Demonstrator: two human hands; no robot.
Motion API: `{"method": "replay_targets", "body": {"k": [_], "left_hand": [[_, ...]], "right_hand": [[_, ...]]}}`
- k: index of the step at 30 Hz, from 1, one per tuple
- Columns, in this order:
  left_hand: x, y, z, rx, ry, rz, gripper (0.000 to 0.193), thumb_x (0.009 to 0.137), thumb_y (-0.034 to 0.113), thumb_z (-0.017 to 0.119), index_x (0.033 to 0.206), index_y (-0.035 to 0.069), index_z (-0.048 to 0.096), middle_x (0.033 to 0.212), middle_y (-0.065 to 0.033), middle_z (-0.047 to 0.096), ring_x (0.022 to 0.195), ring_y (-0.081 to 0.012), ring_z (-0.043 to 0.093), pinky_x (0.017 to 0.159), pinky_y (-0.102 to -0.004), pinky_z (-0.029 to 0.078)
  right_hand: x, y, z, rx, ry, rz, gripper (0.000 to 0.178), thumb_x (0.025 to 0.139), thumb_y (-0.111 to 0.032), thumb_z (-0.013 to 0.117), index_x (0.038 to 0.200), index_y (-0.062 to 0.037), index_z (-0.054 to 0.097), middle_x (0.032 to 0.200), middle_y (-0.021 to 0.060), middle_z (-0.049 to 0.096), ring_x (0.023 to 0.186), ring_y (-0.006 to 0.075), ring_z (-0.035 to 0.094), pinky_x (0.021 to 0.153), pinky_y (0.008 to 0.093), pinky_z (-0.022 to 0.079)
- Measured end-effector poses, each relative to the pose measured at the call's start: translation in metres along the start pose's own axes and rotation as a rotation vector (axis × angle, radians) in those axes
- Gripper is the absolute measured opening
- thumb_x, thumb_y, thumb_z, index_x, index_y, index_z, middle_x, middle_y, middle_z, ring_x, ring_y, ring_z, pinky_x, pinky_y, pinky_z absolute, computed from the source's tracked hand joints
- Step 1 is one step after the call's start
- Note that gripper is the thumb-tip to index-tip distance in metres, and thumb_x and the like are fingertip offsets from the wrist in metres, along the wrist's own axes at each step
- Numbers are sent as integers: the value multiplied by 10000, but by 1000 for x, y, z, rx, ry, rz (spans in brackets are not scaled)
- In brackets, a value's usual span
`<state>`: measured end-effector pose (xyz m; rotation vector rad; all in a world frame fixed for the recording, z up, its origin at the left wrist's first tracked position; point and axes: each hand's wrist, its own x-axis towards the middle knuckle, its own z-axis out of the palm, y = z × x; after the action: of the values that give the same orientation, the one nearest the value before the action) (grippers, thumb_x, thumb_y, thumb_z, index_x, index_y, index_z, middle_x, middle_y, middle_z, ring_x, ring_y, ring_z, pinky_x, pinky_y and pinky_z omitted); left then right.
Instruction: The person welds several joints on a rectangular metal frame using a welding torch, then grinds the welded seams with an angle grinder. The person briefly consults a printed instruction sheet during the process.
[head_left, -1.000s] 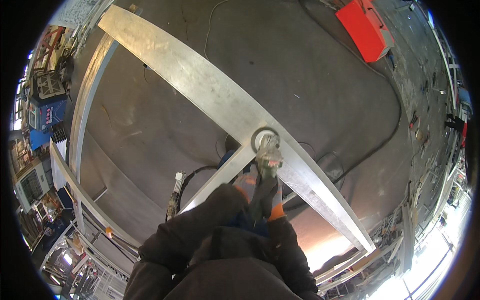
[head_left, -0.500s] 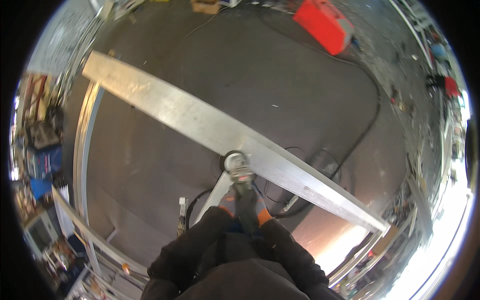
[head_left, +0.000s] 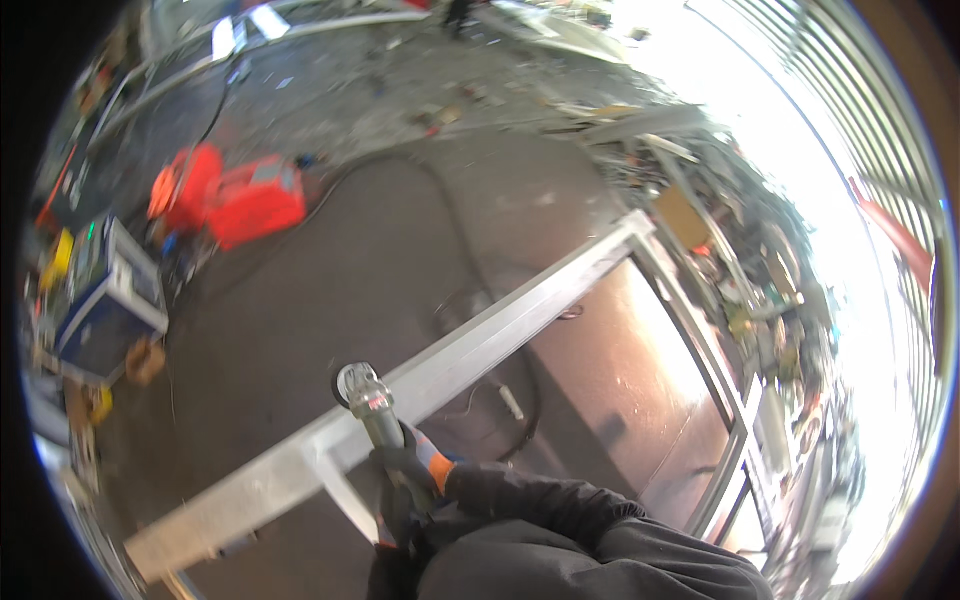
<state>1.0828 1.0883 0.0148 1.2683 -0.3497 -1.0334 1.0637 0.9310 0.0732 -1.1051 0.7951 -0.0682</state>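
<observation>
- While both gloved hands meet low in the middle of the frame, they hold an angle grinder point(head_left: 368, 402) by its body, with the round disc end pointing up and a little to the left
- the right hand point(head_left: 420, 462), in a dark glove with an orange cuff, is closed around the grinder body just under the head; its fingers wrap the tool firmly
- the left hand point(head_left: 392, 525) sits lower on the same tool, near the bottom edge, and it seems also closed around the handle, but this part is dark and I cannot tell the fingers exactly
- the grinder head lies over the long metal beam point(head_left: 480, 345), which runs from the lower left of the frame up to the right of the centre; if the disc touches the metal I cannot tell
- a short cross piece point(head_left: 345, 490) joins the beam just left of the hands
- a dark cable point(head_left: 525, 400) lies on the floor right of the beam
- a red machine point(head_left: 255, 200) stands at the upper left, and a blue box point(head_left: 105, 305) at the left edge
</observation>
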Motion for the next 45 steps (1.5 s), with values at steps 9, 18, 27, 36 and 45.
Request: {"method": "replay_targets", "body": {"k": [9,18,27,36,45], "left_hand": [[26,1,89,441,-690,-131,367,1001,307,623,1181,-12,655,1056,-108,716,950,-175,669,813,-336,527],[63,-30,223,691,-1008,-210,441,1007,313,606,1329,11,608,1192,-122,692,1090,-181,641,932,-337,506],[109,-149,462,1248,-1264,16,329,875,331,768,1060,62,726,937,-166,736,905,-291,724,809,-389,566],[177,-239,654,1107,-1614,-229,806,865,574,711,1520,215,408,1507,-65,474,1389,-256,401,1183,-462,232],[230,-253,840,807,-1541,-287,630,911,461,678,1425,163,467,1368,-67,529,1256,-237,472,1068,-415,308]], "right_hand": [[-65,3,-115,399,431,-124,563,830,-255,796,1279,-65,514,923,76,632,735,183,641,626,351,558],[-139,55,-275,955,632,-319,336,888,-265,737,1087,-42,584,859,97,636,725,235,660,659,414,583],[-269,100,-509,1067,1040,-510,339,925,-314,731,1137,-87,597,938,61,646,801,218,661,669,403,561],[-353,60,-659,1223,1102,-597,300,910,-278,739,1090,-109,569,885,42,612,744,181,633,615,366,535],[-317,10,-841,1107,1053,-499,261,917,-227,713,1045,-32,596,883,91,651,786,243,683,696,398,586]]}}
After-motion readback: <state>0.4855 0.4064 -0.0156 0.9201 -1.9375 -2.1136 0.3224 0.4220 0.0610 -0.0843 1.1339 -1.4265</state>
